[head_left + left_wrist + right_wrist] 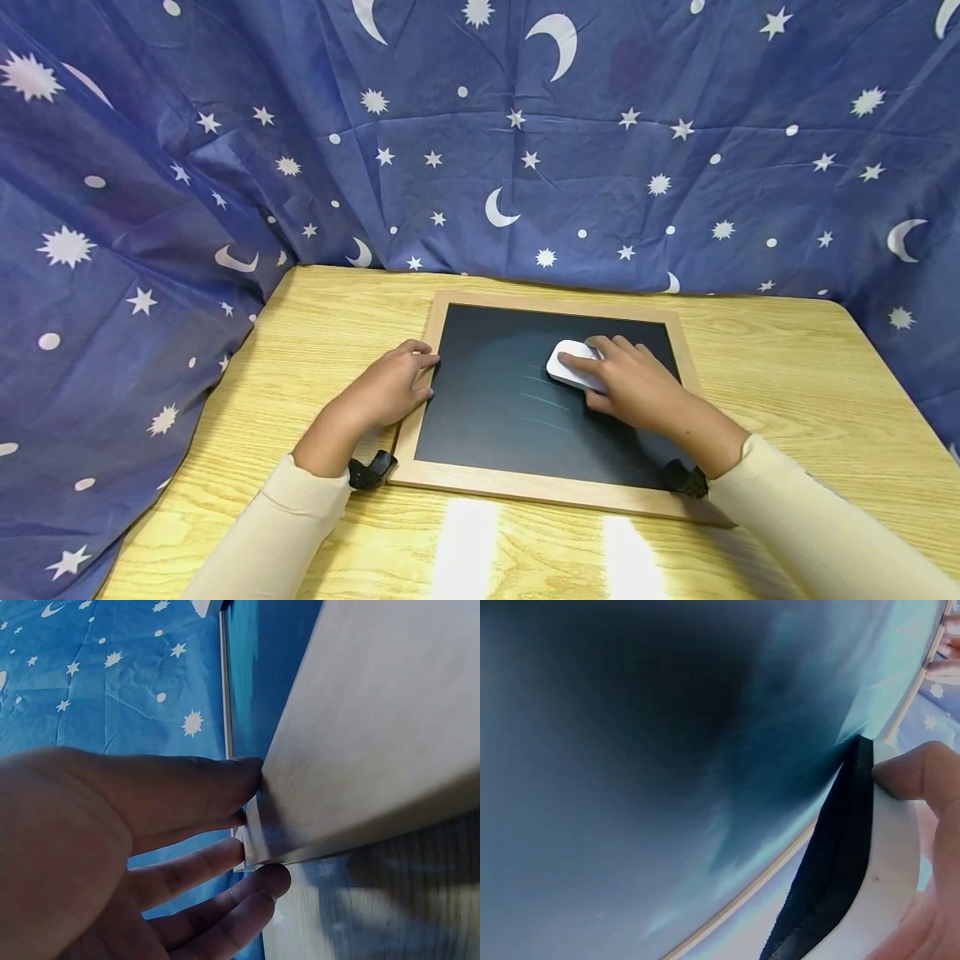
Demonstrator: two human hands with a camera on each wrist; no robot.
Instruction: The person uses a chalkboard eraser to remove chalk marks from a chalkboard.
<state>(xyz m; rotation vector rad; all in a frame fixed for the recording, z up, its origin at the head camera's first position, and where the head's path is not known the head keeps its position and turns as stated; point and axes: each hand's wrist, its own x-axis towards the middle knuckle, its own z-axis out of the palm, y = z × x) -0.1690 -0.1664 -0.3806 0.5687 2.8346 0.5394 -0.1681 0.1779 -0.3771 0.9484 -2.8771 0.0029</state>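
A wood-framed chalkboard (495, 442) lies on the table with several faint teal chalk strokes (546, 402) near its middle. My left hand (390, 387) holds the left side of the frame; the left wrist view shows the thumb (225, 780) against the frame's face and the other fingers around its edge. With my right hand (637, 383) I grip a white board eraser (573, 364) on the upper right part of the board. Its black felt (832, 855) faces the board, one end meeting the surface and the other seeming tilted away. Smeared chalk (780, 772) shows beside it.
Beneath the board is a light wood-grain table (795, 375), reaching out on both sides. A blue curtain (450, 167) with moons and stars hangs along the back and sides. Bright light patches (465, 542) fall on the table's near part.
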